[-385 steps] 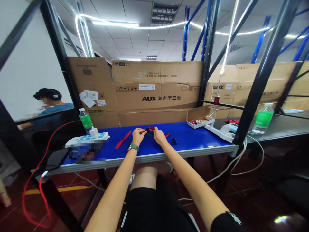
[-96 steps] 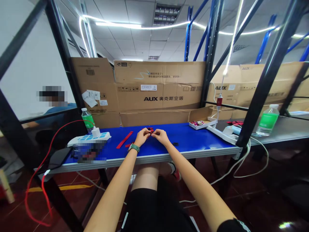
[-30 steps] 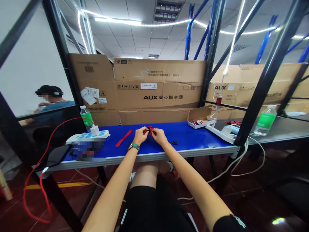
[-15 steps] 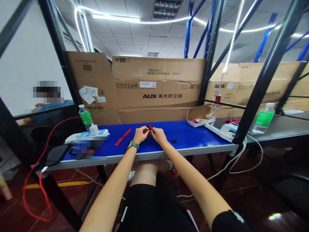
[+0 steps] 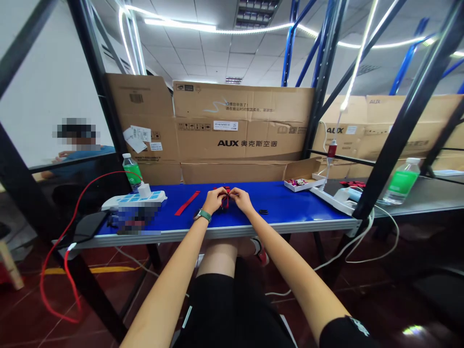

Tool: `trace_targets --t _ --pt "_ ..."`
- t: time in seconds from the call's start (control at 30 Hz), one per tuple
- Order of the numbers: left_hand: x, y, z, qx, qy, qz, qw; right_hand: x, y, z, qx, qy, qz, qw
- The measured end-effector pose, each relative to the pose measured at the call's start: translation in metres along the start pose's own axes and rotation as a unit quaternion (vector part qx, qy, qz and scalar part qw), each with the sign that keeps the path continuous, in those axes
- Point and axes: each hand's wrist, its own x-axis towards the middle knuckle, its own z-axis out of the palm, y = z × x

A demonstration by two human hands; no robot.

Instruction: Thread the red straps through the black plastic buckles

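Note:
Over the middle of the blue tabletop (image 5: pixel 279 203), my left hand (image 5: pixel 213 201) and my right hand (image 5: pixel 240 199) meet with pinched fingertips. Both are closed on a red strap bundle (image 5: pixel 225 204) with dark parts in it; its exact form is too small and partly covered by the fingers. To the left of my left hand, a flat red strap (image 5: pixel 187 203) lies slanted on the table. Right of my right hand rest small black pieces (image 5: pixel 263 211), perhaps plastic fittings.
A white power strip (image 5: pixel 119 202) with a plugged charger, a bottle (image 5: pixel 132 173) and a dark flat item (image 5: pixel 87 226) stand left. An opened small box (image 5: pixel 304 184) sits back right, before a cardboard wall (image 5: pixel 246 169). Another person (image 5: pixel 83 154) sits beyond the left post.
My fingertips have lifted slightly and drawn the red strap bundle upward, so part of it now hangs below them. The whole view has shifted a little.

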Motion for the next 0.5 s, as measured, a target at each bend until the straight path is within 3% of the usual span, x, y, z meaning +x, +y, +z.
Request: trace_targets --t 0.2,0.37,0.5 --pt "0.0 0.002 0.0 0.009 -0.02 0.026 0.999 -0.001 -0.003 -0.002 0.08 0.1 0.083 0.988" --pt "0.001 -0.001 0.001 0.009 -0.016 0.035 0.999 0.002 -0.003 0.003 0.218 0.064 0.156 0.961" --pt "0.001 -0.007 0.003 0.005 -0.01 0.034 0.999 0.0 -0.004 0.012 0.289 0.099 0.218 0.927"
